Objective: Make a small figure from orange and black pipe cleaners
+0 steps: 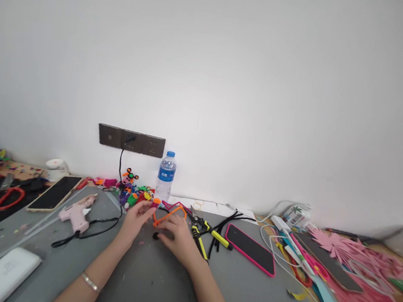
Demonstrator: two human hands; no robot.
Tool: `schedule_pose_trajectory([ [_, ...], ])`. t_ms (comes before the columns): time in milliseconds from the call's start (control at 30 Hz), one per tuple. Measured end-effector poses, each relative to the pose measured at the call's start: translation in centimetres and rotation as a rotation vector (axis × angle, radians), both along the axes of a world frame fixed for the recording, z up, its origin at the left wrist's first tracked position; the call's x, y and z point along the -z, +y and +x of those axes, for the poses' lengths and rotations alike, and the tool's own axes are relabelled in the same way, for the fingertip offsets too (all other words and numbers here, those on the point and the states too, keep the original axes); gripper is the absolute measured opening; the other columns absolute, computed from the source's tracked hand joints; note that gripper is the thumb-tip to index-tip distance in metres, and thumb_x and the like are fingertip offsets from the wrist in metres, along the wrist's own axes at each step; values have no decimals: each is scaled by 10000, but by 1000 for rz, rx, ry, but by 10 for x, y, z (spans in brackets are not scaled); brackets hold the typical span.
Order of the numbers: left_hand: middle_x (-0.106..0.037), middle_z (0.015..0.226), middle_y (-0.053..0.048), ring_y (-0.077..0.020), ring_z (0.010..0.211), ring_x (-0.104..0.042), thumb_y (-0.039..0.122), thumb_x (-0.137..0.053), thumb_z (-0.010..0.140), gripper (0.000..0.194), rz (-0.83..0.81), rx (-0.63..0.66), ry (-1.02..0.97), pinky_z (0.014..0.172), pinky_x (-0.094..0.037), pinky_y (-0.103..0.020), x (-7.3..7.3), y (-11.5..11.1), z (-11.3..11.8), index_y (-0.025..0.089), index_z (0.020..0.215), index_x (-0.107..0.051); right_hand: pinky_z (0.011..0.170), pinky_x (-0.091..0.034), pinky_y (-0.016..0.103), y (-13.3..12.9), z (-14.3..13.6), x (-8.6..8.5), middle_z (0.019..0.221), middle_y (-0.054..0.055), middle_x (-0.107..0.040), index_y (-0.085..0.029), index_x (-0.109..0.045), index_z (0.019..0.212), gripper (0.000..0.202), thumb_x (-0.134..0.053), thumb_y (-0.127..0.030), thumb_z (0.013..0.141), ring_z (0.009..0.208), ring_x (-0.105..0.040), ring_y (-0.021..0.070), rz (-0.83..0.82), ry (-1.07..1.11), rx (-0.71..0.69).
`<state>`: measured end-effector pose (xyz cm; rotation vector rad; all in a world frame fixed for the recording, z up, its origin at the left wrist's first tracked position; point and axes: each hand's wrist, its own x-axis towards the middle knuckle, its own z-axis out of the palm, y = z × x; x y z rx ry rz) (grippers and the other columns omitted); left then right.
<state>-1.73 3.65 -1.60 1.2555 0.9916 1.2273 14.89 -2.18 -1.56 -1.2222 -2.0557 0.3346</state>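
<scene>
My left hand is closed, pinching a small magenta and orange roll that looks like coiled pipe cleaner. To its right, my right hand is low over the table, thumb and fingers apart. A bent orange pipe cleaner lies along the far side of those fingers; whether they touch it I cannot tell. Just off the thumb tip sits a small round black piece. Behind the hands lies a bent magenta pipe cleaner. Yellow-and-black pliers and several black pipe cleaners are right of my right hand.
A water bottle and colourful pipe-cleaner figures stand by the wall. Left are a corded pink glue gun, a phone and a white power bank. Right are a pink-edged phone, cables and pink paper cutouts.
</scene>
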Motion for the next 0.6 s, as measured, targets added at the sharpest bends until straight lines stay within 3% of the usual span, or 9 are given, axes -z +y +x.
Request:
schedule_pose_trajectory([
  [133, -651, 694, 1, -131, 590, -558, 435, -754, 630, 360, 6, 7, -3, 532, -424, -215, -1, -2, 2, 155, 839, -669, 873, -383, 374, -1, -10, 10, 989, 21, -666, -263, -679, 939, 231, -707, -129, 753, 991, -563, 216, -35, -144, -14],
  [267, -658, 701, -9, -142, 600, -568, 440, -744, 639, 345, 12, 22, 16, 536, -433, -224, -3, -3, 7, 157, 818, -666, 883, -382, 379, -2, -15, 9, 980, 22, -661, -243, -671, 901, 209, -692, -98, 752, 1000, -558, 216, -47, -110, -13],
  [433, -667, 707, -19, -162, 621, -585, 458, -724, 654, 376, 2, 61, 65, 556, -444, -239, -10, -11, 10, 152, 867, -670, 703, -443, 278, 3, -7, 3, 883, 25, -651, -210, -687, 872, 212, -653, -57, 729, 770, -584, 162, -130, 281, 51],
  [567, -684, 713, -35, -173, 633, -591, 466, -706, 676, 414, -28, 87, 84, 558, -443, -241, -12, -14, 10, 142, 933, -682, 584, -441, 269, 13, 12, 5, 713, 13, -632, -185, -677, 748, 29, -662, -200, 728, 608, -560, 150, -260, 732, 181],
  [600, -692, 723, -41, -176, 643, -593, 468, -705, 678, 420, -34, 87, 91, 561, -443, -240, -12, -14, 10, 141, 941, -689, 587, -449, 273, 14, 18, 6, 694, 12, -638, -184, -669, 739, 62, -678, -240, 715, 608, -568, 155, -309, 845, 195],
])
